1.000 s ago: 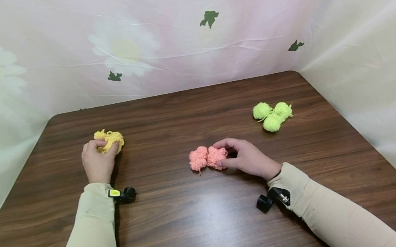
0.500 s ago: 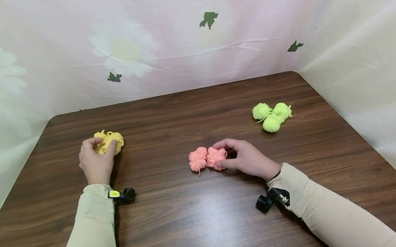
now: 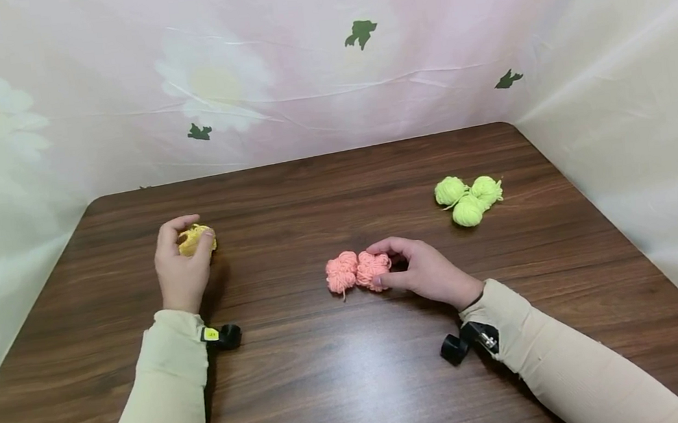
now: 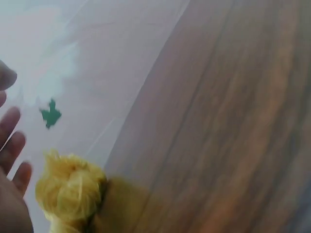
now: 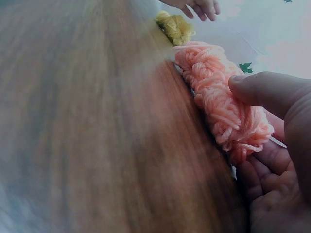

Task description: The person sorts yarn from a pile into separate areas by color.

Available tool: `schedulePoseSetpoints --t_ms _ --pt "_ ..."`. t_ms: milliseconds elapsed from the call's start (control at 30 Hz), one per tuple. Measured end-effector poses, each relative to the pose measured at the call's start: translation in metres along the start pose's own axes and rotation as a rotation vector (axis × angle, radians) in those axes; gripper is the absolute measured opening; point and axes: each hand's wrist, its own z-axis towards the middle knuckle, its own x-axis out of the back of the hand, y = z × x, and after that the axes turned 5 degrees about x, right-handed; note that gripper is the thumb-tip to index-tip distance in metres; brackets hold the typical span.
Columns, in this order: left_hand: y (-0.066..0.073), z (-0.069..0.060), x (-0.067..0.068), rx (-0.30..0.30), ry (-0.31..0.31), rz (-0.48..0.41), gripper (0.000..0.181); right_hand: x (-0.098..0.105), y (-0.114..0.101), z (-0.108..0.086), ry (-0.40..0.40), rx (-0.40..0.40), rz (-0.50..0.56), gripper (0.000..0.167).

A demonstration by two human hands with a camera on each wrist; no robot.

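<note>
On the left of the table (image 3: 306, 366) lies a bundle of yellow yarn (image 3: 194, 239), partly hidden by my left hand (image 3: 181, 273). The left wrist view shows those fingers (image 4: 12, 153) spread and apart from the yellow yarn (image 4: 70, 189). Near the table's middle, two balls of pink yarn lie side by side: the left one (image 3: 342, 273) and the right one (image 3: 373, 268). My right hand (image 3: 432, 274) grips the right ball between thumb and fingers. From the right wrist, its thumb (image 5: 252, 87) presses the pink yarn (image 5: 221, 104).
Three joined balls of lime-green yarn (image 3: 468, 210) rest on the table's right side, beyond my right hand. A flowered curtain (image 3: 299, 71) hangs along the back edge, and another stretch (image 3: 645, 117) runs along the right.
My left hand has let go of the yellow yarn and shifted slightly up and to the right above it. The right hand and pink yarn have stayed in place.
</note>
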Motion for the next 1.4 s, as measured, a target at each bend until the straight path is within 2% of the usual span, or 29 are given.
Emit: schedulePoseSetpoints --t_ms 100,233,367,467,700,833,1100,1400 --pt "0.005 -0.002 -0.007 0.012 -0.097 -0.092 0.026 0.0 0.0 0.0 0.001 -0.001 0.003 0.042" --pt "0.01 -0.006 -0.013 0.064 -0.265 -0.186 0.027 0.0 0.001 0.0 0.001 0.0 -0.001 0.042" --pt "0.014 -0.011 -0.017 0.096 -0.403 -0.19 0.03 0.0 0.0 0.0 -0.001 0.001 -0.003 0.042" --pt "0.015 -0.014 -0.02 0.099 -0.47 -0.169 0.031 0.001 0.0 0.0 -0.002 0.001 -0.004 0.042" --pt "0.014 -0.02 -0.031 0.156 -0.595 -0.161 0.031 0.0 0.0 0.0 0.004 0.012 -0.002 0.041" --pt "0.012 -0.024 -0.037 0.171 -0.646 -0.166 0.033 0.001 -0.001 0.0 0.004 0.004 0.0 0.041" --pt "0.016 -0.032 -0.045 0.148 -0.713 -0.162 0.031 0.001 0.0 0.0 -0.001 -0.003 0.007 0.041" --pt "0.025 -0.045 -0.061 0.111 -0.805 -0.184 0.031 0.001 0.001 0.0 0.001 0.009 0.003 0.041"
